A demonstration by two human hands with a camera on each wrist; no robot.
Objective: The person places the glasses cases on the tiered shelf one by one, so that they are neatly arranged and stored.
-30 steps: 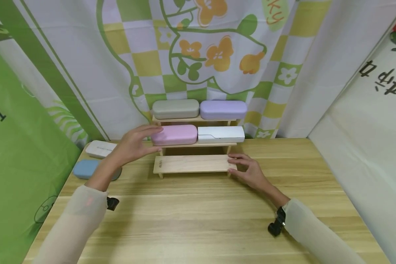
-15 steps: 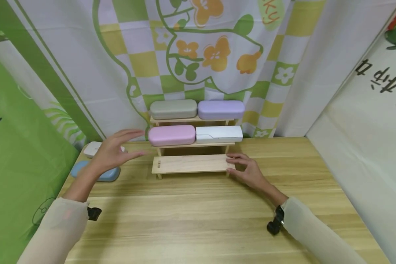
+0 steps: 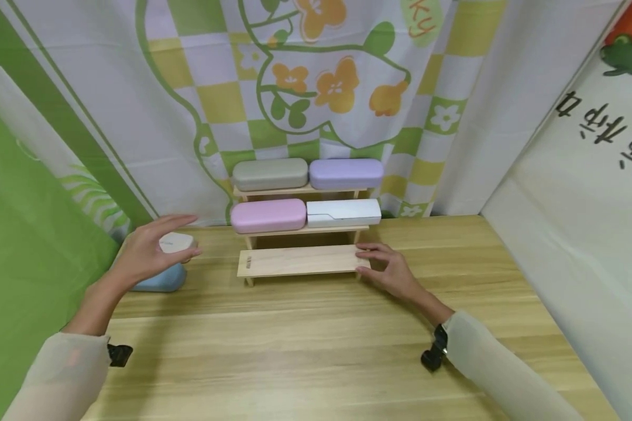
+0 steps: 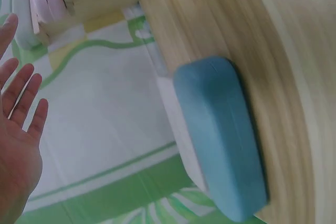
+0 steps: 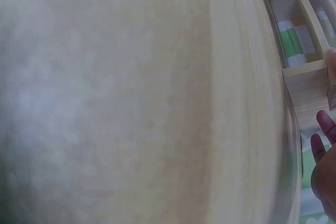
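Observation:
My left hand hovers at the table's left with fingers and thumb spread apart, nothing between them. Close by lie a white glasses case and a blue glasses case, both partly hidden behind it in the head view. In the left wrist view the blue case hides most of the white one. My right hand grips the right end of the bottom step of a wooden display rack, fingers on top and thumb at the front edge. A pink case and a white case stand on the middle step.
On the top step sit a grey-green case and a purple case. The wooden table ends at a patterned curtain behind the rack. A green cloth hangs on the left, a white printed one on the right.
My left hand has left the pink case's left end and moved left and down to the white and blue cases. The right hand keeps its place at the rack's bottom step.

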